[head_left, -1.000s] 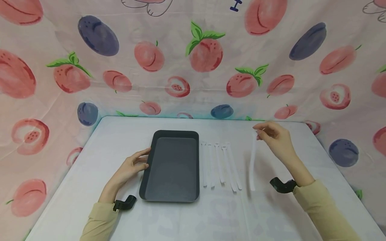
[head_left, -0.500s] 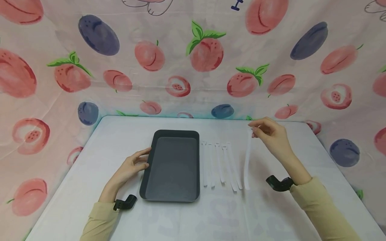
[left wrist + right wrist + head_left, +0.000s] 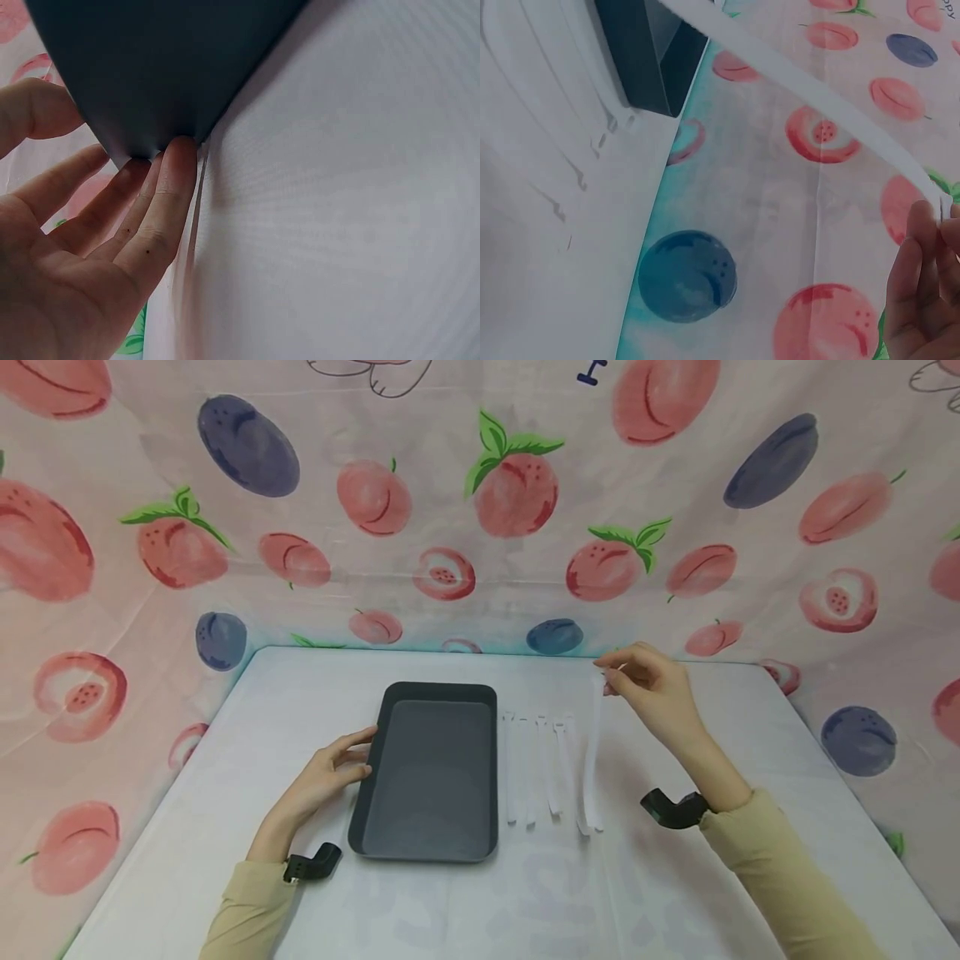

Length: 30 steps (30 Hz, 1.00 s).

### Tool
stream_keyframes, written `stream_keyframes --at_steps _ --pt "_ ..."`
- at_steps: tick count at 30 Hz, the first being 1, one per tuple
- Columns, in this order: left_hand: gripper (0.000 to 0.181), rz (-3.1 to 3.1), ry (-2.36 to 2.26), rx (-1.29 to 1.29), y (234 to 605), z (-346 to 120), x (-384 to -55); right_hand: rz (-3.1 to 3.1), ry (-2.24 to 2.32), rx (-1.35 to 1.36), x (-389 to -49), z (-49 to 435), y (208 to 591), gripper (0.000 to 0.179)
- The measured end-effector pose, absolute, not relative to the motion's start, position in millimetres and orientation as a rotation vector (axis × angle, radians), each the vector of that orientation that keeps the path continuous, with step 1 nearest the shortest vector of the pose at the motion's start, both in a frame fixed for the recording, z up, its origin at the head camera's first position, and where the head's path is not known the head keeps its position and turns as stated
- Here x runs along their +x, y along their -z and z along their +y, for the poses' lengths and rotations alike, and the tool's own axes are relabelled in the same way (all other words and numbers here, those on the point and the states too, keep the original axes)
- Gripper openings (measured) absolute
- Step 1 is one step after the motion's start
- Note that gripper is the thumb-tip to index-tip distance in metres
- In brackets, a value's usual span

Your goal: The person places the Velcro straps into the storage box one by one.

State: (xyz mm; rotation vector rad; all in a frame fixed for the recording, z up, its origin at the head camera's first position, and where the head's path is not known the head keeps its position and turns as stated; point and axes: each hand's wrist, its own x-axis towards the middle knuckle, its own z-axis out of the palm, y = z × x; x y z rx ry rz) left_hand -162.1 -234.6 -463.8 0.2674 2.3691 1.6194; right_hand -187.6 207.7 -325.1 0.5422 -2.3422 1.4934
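Table [image 3: 450,910], left hand [image 3: 322,775] touching tray [image 3: 431,777], right [image 3: 651,692] pinching strip [image 3: 593,743]

A white table [image 3: 420,910] stands before a pale pink cloth [image 3: 442,518], which also shows past its left and right edges. Red fruit [image 3: 517,495], some with green leaves [image 3: 492,435], and dark blue fruit [image 3: 249,446] are printed across it. A cropped outline drawing [image 3: 390,375] at the top may be feet.
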Motion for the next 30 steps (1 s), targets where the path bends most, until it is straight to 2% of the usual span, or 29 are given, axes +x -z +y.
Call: stream_keyframes --at_steps 30 --pt "0.062 2.397 -1.604 0.292 460 -235 -162 -2.367 -1.678 0.605 -197 134 329 0.015"
